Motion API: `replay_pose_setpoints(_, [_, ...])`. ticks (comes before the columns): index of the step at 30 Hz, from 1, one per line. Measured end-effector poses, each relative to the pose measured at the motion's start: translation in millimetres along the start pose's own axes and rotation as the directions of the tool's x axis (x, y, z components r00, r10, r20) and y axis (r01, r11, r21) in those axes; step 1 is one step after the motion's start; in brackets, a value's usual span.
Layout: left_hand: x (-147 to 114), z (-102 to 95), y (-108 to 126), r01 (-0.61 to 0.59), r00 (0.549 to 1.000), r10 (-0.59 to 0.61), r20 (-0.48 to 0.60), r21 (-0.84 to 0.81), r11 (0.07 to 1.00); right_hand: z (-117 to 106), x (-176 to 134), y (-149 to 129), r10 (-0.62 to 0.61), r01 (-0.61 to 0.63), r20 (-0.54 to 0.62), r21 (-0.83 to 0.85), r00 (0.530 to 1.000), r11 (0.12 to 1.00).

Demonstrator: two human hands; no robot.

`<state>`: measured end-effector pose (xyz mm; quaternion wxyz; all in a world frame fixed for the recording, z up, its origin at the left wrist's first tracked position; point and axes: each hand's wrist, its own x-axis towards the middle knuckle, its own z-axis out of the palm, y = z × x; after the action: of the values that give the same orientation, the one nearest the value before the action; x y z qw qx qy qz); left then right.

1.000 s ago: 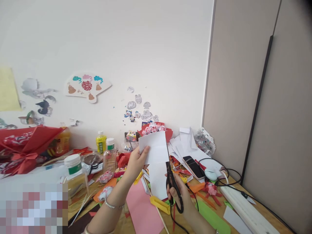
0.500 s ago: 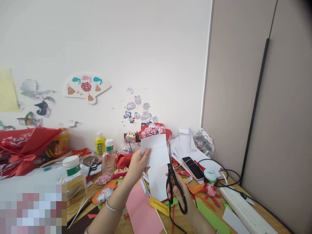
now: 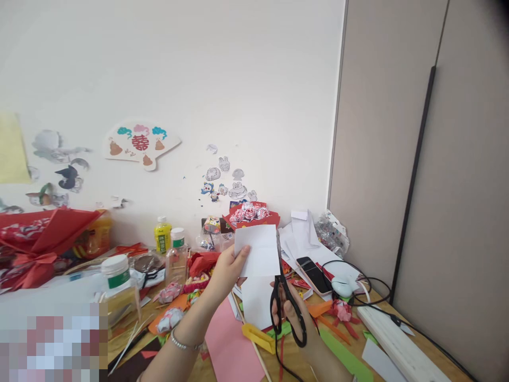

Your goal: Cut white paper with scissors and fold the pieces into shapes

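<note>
In the head view: pinching a white paper [image 3: 258, 246] by its left side, with the left grip [image 3: 227, 269] clamped between thumb and fingers. Holding black-handled scissors [image 3: 281, 278] in the right grip [image 3: 301, 305], wrapped about the spread handles, with blades pointing up along the paper's right edge. Keeping both above the cluttered surface [image 3: 296, 355], near a pink sheet [image 3: 233, 350], a yellow folded strip [image 3: 258, 338] and, farther right, a phone [image 3: 314, 273].

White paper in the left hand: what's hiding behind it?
Part of a red bouquet shows above the paper. A white sheet shows below; I can't tell if it's joined on. The bouquet's lower part is covered, as is anything else behind.
</note>
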<state>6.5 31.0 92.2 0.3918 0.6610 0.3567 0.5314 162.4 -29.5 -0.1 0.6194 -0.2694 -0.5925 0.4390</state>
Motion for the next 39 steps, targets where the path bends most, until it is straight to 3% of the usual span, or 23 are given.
replay_pose_setpoints(11, [-4, 3.3, 6, -0.016, 1.000, 0.012, 0.027, 0.134, 0.991, -3, 7, 5, -0.034, 0.032, -0.057, -0.027, 0.998, 0.999])
replay_pose_setpoints(27, [-3, 9.9, -9, -0.014, 0.998, 0.007, 0.065, 0.097, 0.995, -5, 10, 5, -0.120, 0.119, -0.053, -0.021, 0.991, 0.993])
replay_pose_setpoints(39, [-4, 11.7, -9, -0.037, 0.997, 0.030, 0.066, 0.111, 0.993, 0, 7, 3, -0.082, 0.078, -0.108, -0.039, 0.991, 0.996])
